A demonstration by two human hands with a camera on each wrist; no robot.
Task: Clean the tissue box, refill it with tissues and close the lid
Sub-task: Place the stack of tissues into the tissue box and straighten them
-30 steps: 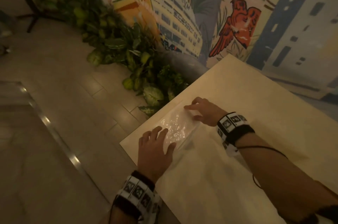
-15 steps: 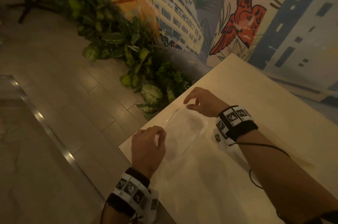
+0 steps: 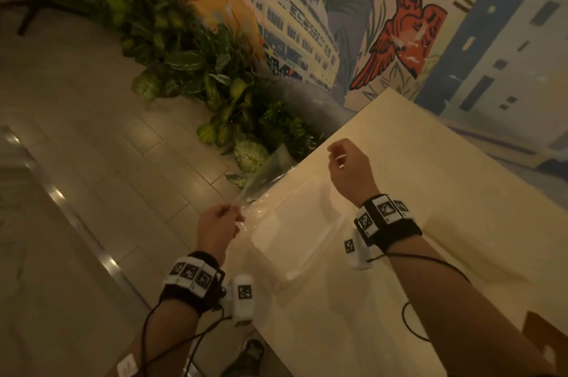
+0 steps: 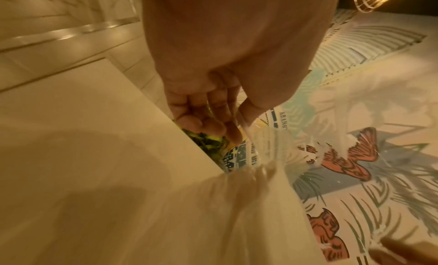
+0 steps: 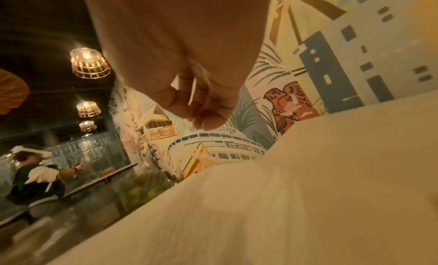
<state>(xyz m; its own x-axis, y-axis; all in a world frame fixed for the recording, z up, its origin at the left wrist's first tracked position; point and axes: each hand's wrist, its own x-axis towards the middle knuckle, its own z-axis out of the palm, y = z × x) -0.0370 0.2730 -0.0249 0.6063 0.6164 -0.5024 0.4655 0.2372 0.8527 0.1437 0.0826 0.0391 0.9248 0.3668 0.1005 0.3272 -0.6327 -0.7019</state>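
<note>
A clear plastic wrap is stretched over the near left corner of the pale table. My left hand pinches one end of it just past the table's edge; in the left wrist view the film runs from my fingertips with a torn rim. My right hand is raised above the table with curled fingers and a glint of the film between them; in the right wrist view that hand shows thumb against fingers. A flat pale tissue pack lies under the wrap, hard to tell from the tabletop. No tissue box is plainly in view.
Leafy plants fill the floor beyond the table's corner, along a painted mural wall. Tiled floor lies to the left. A brown object is cut off at the lower right. Another person stands far off.
Both hands went from lying flat on the wrapped pack to pinching the wrap. The left hand pulled its end out past the table's edge; the right hand rose and moved away.
</note>
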